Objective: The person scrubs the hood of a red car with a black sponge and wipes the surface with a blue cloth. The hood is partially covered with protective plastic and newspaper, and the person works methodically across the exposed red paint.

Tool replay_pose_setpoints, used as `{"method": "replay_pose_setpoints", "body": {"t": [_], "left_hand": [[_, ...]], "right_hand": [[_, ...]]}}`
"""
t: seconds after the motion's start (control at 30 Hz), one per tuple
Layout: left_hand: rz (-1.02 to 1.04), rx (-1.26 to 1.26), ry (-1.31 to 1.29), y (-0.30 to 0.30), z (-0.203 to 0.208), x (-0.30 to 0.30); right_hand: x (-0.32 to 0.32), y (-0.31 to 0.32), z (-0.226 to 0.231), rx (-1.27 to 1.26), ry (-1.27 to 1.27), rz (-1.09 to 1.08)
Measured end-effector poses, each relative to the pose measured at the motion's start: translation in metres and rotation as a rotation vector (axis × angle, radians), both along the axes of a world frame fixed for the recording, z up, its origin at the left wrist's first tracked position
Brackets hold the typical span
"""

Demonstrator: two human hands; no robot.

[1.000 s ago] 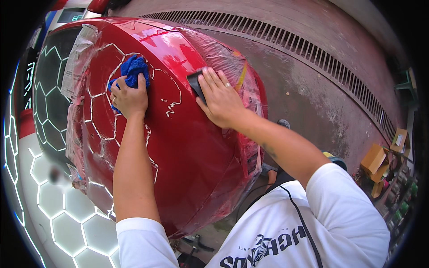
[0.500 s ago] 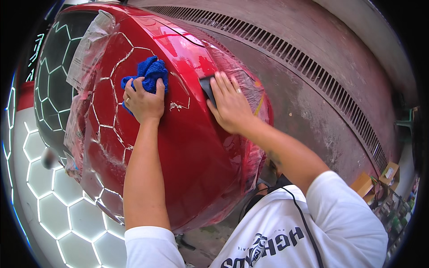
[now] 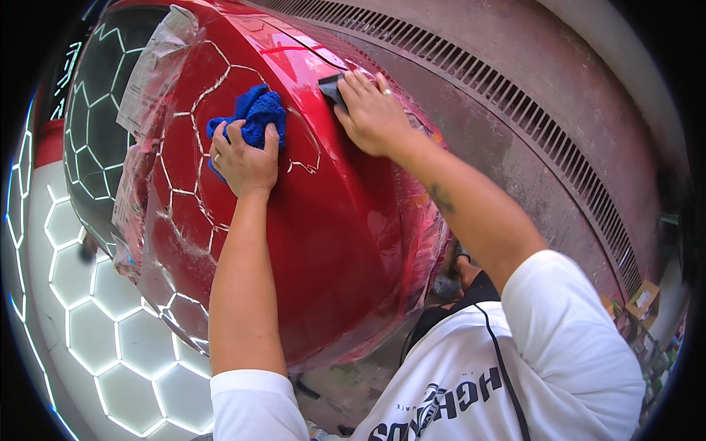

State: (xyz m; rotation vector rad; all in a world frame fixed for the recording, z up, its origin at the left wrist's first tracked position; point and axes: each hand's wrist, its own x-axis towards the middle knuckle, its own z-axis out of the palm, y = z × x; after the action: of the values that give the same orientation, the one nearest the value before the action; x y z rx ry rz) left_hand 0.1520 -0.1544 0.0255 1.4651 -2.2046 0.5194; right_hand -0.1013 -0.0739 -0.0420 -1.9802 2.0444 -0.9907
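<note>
A glossy red car body panel (image 3: pixel 316 272) curves away in front of me. My left hand (image 3: pixel 246 158) rests on its upper surface, fingers curled over a crumpled blue cloth (image 3: pixel 263 114). Farther right, my right hand (image 3: pixel 371 110) lies nearly flat along the panel's right-hand curve, fingers close together. Under its fingers it holds a dark grey piece of sandpaper (image 3: pixel 332 89) against the paint; part of the piece is hidden by the hand.
Clear masking film (image 3: pixel 423 220) covers the panel's right side, and taped masking paper (image 3: pixel 151 81) borders the dark window (image 3: pixel 95 110) at left. Beyond the car runs a slotted floor drain (image 3: pixel 507 110). Cardboard boxes (image 3: pixel 644 303) stand at the far right.
My right hand has slid away from me along the panel's curve, carrying the sandpaper with it. My left hand stays on the blue cloth. The whole view has shifted slightly.
</note>
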Motion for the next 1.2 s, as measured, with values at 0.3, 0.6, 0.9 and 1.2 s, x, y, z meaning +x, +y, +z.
{"method": "replay_pose_setpoints", "body": {"t": [0.3, 0.6, 0.9, 1.2], "left_hand": [[0.059, -0.041, -0.041, 0.006, 0.002, 0.018], [0.009, -0.012, -0.030, 0.004, -0.003, 0.011], [0.121, -0.019, -0.027, 0.000, -0.005, 0.015], [0.135, 0.050, -0.002, 0.008, 0.005, 0.007]], "right_hand": [[0.088, 0.274, -0.034, 0.215, -0.179, 0.308], [0.059, 0.091, -0.011, -0.130, -0.124, 0.074], [0.087, 0.157, -0.012, -0.085, -0.195, 0.157], [0.103, 0.254, -0.030, 0.117, -0.307, 0.294]]}}
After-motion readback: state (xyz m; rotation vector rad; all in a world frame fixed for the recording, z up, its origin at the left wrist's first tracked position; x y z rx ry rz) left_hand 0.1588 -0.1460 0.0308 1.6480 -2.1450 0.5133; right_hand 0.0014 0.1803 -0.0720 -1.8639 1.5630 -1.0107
